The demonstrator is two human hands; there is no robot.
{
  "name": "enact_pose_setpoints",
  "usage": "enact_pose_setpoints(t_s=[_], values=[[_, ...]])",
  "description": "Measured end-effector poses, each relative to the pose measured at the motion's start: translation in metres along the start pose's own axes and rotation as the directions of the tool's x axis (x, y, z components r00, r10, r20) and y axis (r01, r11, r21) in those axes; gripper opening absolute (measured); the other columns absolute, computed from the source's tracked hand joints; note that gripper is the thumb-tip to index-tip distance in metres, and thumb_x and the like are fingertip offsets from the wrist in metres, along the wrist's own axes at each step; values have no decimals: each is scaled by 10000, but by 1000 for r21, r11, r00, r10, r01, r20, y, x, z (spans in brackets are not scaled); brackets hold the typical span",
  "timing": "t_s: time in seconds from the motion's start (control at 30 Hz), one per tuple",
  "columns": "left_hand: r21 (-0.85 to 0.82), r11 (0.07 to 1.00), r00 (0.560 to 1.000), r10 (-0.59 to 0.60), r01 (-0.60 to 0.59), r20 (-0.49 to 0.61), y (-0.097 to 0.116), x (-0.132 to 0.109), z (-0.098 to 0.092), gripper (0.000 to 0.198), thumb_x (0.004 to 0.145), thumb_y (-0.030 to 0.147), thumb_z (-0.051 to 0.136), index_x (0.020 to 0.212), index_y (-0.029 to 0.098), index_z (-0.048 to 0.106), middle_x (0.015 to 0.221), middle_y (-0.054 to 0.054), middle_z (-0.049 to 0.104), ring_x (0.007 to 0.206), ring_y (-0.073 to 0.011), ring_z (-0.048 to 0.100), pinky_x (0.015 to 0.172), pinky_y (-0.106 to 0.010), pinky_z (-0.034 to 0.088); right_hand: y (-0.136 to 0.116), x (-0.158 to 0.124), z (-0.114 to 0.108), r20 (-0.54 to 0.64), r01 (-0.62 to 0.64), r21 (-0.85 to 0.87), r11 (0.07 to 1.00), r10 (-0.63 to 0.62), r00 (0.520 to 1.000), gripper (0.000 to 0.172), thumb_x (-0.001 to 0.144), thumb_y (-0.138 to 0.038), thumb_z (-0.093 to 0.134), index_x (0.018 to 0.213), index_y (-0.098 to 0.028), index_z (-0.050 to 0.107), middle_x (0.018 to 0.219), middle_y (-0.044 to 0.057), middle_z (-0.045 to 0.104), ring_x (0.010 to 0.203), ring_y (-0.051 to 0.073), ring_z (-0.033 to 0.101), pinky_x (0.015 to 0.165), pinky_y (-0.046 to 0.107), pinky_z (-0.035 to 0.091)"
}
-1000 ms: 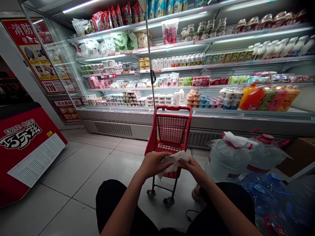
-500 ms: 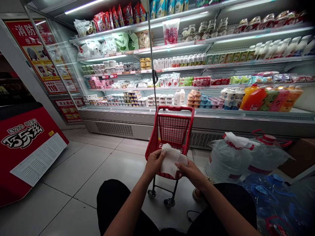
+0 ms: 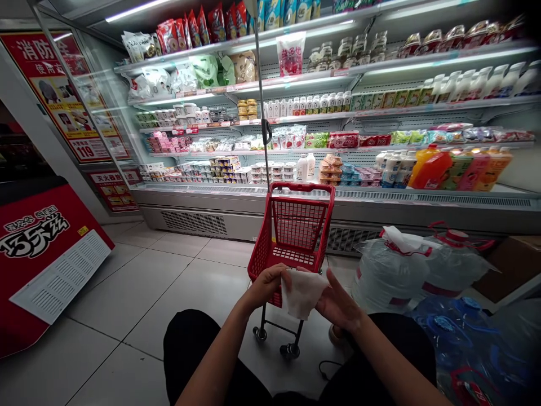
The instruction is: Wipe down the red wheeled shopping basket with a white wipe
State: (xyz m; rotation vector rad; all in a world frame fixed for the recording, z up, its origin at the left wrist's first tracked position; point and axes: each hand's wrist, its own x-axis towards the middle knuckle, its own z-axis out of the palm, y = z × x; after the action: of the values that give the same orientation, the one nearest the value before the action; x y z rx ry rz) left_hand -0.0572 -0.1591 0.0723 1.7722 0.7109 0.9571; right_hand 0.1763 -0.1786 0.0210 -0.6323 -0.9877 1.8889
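Observation:
A white wipe (image 3: pixel 302 293) hangs partly unfolded in front of the red shopping cart (image 3: pixel 298 217). My left hand (image 3: pixel 270 283) is closed in a pinch on the wipe's upper left corner. At the wipe's right edge is my right hand (image 3: pixel 338 301), with its thumb raised apart and its palm turned toward the wipe. Some of the right fingers are hidden behind the cloth, which touches them. Behind both hands, the cart's basket shows a bare red grid floor, and its wheels rest on the tiles.
A refrigerated display (image 3: pixel 236 206) stocked with yogurts, bottles and bags spans the back. Large water jugs (image 3: pixel 393 276) stand at the right, with another white cloth (image 3: pixel 403 239) on top. A red freezer (image 3: pixel 46 259) is at the left. A cable (image 3: pixel 327 369) lies on the tiled floor.
The wipe has opened out from a folded bundle and hangs lower. My right thumb has lifted away from it, while my left hand keeps its pinch. The view has shifted slightly.

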Motion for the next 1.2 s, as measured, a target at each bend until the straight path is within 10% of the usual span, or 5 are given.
enact_pose_setpoints(t_s=[0.23, 0.5, 0.6, 0.8, 1.2], values=[[10, 999, 999, -53, 53, 5, -5, -2, 1, 462, 988, 530, 545, 684, 188, 614, 922, -71, 647, 863, -186, 623, 768, -299, 552, 22, -3, 4, 56, -10, 85, 996, 5, 998, 611, 841, -625, 763, 1297, -229, 671, 1282, 121, 711, 1204, 293, 665, 1042, 441, 519], [224, 975, 994, 15, 10, -107, -24, -10, -22, 349, 1050, 467, 458, 1100, 214, 695, 1174, -100, 683, 1022, -208, 676, 888, -361, 578, -14, 5, -35, -383, 182, -276, 944, -282, 880, 479, 831, -576, 762, 1181, -253, 705, 1151, 99, 768, 1091, 334, 718, 885, 474, 622], [625, 781, 995, 68, -10, -69, -37, -23, -34, 263, 1033, 415, 535, 1168, 269, 707, 1263, -60, 704, 1250, -236, 611, 1185, -501, 386, -24, 3, -57, -241, 277, -731, 624, -616, 750, 453, 940, -509, 617, 1329, -287, 680, 1344, 74, 703, 1303, 362, 608, 1056, 515, 542], [898, 439, 993, 105, -4, -47, -77, -37, -30, 240, 1046, 417, 548, 1200, 299, 688, 1132, -2, 741, 1119, -199, 665, 1269, -522, 247, 31, -3, -79, 278, 248, -960, -131, -547, 790, 717, 960, -46, 284, 1608, -341, 369, 1654, -21, 401, 1536, 201, 349, 1241, 471, 385], [981, 194, 973, 222, 19, -63, -93, -33, -21, 232, 1029, 456, 549, 1036, 284, 705, 850, 18, 700, 862, -180, 682, 1205, -450, 394, 64, -17, -54, 464, 228, -848, -479, -462, 756, 911, 842, 81, 299, 1665, -278, 147, 1671, 2, 362, 1545, 200, 323, 1231, 429, 425]])
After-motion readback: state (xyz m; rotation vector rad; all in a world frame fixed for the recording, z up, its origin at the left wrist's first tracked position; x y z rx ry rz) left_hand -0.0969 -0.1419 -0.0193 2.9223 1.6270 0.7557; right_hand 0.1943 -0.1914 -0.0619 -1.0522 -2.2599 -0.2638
